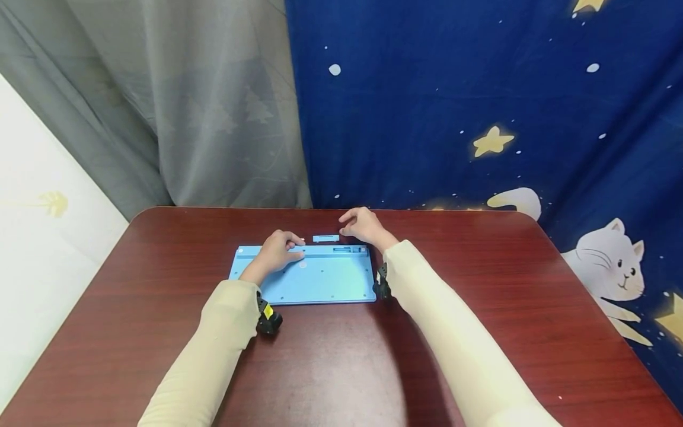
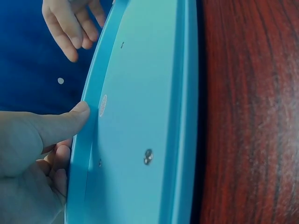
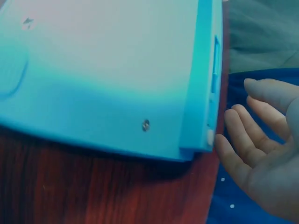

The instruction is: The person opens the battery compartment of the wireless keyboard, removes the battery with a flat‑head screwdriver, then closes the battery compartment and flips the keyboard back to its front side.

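Observation:
A light blue keyboard (image 1: 320, 281) lies face down on the table, its underside up with small screws and a raised strip along the far side. At the right end of that strip is an uncovered slot (image 1: 347, 249). My left hand (image 1: 276, 252) grips the far edge left of the middle, thumb (image 2: 70, 122) on the strip and fingers curled behind the edge. My right hand (image 1: 364, 226) is beyond the far right corner, fingers loosely bent and holding nothing. Just left of its fingertips, a small blue cover (image 1: 326, 238) lies behind the keyboard.
The dark red wooden table (image 1: 331, 367) ends a short way behind the keyboard. A grey curtain (image 1: 224, 118) and a blue curtain (image 1: 405, 118) with stars and a cat hang behind it. A camera (image 1: 269, 317) is strapped to my left wrist.

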`<state>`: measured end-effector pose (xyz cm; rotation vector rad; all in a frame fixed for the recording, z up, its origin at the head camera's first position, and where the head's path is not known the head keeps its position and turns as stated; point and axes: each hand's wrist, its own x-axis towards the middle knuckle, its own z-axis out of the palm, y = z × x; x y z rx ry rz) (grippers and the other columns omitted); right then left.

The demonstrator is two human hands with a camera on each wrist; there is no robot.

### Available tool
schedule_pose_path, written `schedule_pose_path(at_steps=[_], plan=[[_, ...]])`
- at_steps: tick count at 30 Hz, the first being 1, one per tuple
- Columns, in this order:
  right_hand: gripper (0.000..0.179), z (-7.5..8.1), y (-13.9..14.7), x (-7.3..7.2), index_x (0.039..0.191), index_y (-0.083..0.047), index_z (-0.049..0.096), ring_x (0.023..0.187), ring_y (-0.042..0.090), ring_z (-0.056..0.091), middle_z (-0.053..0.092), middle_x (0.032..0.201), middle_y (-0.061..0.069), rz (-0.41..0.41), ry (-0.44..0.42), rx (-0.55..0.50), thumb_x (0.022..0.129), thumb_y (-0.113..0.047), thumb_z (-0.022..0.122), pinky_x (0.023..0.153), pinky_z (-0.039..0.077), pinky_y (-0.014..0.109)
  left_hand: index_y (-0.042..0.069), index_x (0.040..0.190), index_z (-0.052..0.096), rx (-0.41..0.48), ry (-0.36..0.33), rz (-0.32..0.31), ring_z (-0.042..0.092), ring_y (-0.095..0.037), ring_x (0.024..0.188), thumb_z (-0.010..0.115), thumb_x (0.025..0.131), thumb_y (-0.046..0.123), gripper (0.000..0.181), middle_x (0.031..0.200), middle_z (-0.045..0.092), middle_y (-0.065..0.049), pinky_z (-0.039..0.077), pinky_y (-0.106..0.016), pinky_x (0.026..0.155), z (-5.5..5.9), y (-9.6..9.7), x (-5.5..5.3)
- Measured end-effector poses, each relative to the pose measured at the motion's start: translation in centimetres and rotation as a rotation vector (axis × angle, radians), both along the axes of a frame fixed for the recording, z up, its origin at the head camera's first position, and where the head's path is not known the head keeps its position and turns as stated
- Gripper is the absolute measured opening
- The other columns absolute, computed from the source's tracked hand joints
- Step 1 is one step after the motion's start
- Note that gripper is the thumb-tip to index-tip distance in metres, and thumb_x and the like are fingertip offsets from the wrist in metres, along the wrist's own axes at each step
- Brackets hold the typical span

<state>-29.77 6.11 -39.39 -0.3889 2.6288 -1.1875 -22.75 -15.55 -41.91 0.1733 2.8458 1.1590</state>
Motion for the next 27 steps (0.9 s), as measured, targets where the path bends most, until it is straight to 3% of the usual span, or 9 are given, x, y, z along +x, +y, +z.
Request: schedule_pose_path(at_steps=[5,15,27], plan=[[0.026,-0.6,-0.5,-0.3,0.107,-0.001,0.064,0.086,0.023,0.059,0.066,0.092,0.012,0.010,-0.047,0.015,0.083,-0.008,0.067,0.083,0.044,0.034,-0.001,0.104,0.064,0.004,-0.004,-0.002,0.045,-0.027,0.089,0.067,0.084,0.010,0.023,0.103,0.052,-0.017,0.040,-0.035,0.075,0.0,0.1,-0.1],[0.025,-1.3,-0.9,-0.7,0.104,-0.003,0.068,0.098,0.022,0.054,0.061,0.109,0.010,-0.002,-0.063,0.036,0.079,-0.007,0.071,0.088,0.042,0.034,0.000,0.105,0.064,0.008,-0.020,0.002,0.045,-0.026,0.088,0.067,0.084,0.011,0.023,0.102,0.052,-0.016,0.040,-0.034,0.075,-0.1,0.1,-0.4],[0.019,-1.3,-2.0,-0.3,0.095,-0.005,0.073,0.097,0.021,0.054,0.064,0.106,0.007,-0.027,-0.046,0.084,0.076,-0.005,0.073,0.085,0.044,0.034,0.000,0.105,0.065,0.000,-0.034,0.014,0.045,-0.025,0.086,0.067,0.084,0.012,0.024,0.099,0.051,-0.015,0.039,-0.033,0.072,0.0,0.0,-0.5]])
